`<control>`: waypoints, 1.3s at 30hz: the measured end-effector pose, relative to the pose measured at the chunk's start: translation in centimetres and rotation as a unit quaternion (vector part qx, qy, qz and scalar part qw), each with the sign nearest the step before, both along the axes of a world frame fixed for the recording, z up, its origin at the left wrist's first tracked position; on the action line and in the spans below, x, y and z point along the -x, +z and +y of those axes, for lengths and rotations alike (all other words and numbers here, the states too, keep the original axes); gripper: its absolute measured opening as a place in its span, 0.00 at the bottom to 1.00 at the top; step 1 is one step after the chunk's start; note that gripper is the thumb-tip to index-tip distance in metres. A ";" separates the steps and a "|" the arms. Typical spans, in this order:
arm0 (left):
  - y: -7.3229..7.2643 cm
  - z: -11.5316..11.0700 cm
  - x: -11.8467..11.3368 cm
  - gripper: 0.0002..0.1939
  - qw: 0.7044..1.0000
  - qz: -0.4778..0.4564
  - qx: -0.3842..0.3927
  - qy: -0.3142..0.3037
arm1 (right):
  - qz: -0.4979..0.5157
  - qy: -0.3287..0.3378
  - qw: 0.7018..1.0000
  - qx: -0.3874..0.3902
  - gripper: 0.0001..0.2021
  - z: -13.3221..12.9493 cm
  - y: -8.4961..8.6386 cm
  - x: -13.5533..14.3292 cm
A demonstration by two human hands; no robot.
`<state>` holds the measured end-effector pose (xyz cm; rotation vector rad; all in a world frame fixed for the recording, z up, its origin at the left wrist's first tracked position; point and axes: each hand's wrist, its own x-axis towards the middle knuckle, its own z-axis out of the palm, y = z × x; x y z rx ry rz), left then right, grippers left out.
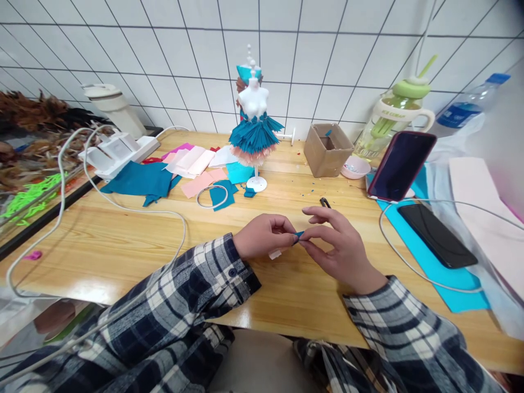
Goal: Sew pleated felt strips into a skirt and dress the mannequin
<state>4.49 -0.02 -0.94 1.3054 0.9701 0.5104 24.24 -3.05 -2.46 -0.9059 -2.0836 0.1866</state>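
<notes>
Between my two hands is a small piece of teal paper [299,235], pinched at both ends above the table. My left hand [266,234] closes thumb and forefinger on its left end. On its other end, the thumb and forefinger of my right hand [338,248] meet, while the remaining fingers stay raised. A small white scrap [275,254] shows below my left hand. Just behind my right hand lies a black tool [325,202], mostly hidden. Farther back stands a white miniature dress form [254,101] wearing a teal skirt [256,135] over peach ruffles.
Paper sheets [139,180], a ring [212,197] and a white cable [164,212] lie on the left. A cardboard box [327,150], pink bowl [355,167], propped phone [403,166], flat phone [438,234] and bottles stand or lie to the right. A tiled wall closes the back.
</notes>
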 end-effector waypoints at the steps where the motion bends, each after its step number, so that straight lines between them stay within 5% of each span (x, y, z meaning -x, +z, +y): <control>1: -0.1 0.0 0.0 0.10 1.000 0.008 -0.019 0.005 | 0.005 0.000 1.000 0.027 0.03 0.0 0.0 0.1; 7: -0.5 -0.1 -0.1 0.09 0.993 0.051 -0.105 0.021 | 0.042 -0.017 0.985 0.168 0.00 0.1 -0.1 0.5; 17: -0.6 -0.2 -0.3 0.15 0.999 0.020 -0.025 0.018 | 0.226 -0.037 0.903 0.363 0.09 0.5 -0.8 1.1; 28: -1.2 0.1 -0.1 0.20 0.995 0.032 -0.090 0.015 | 0.244 -0.062 0.894 0.371 0.11 0.7 -1.0 0.9; 31: -1.0 0.0 0.0 0.26 0.982 0.061 -0.178 0.002 | 0.242 -0.066 0.898 0.361 0.11 0.7 -1.0 0.8; 35: -1.0 -0.6 -0.2 0.39 0.924 0.150 -0.351 -0.030 | 0.203 -0.075 0.916 0.338 0.10 0.5 -0.9 0.9; 39: -1.3 -0.8 -0.3 0.22 0.906 0.213 -0.366 -0.017 | 0.188 -0.083 0.923 0.325 0.10 0.5 -0.9 0.9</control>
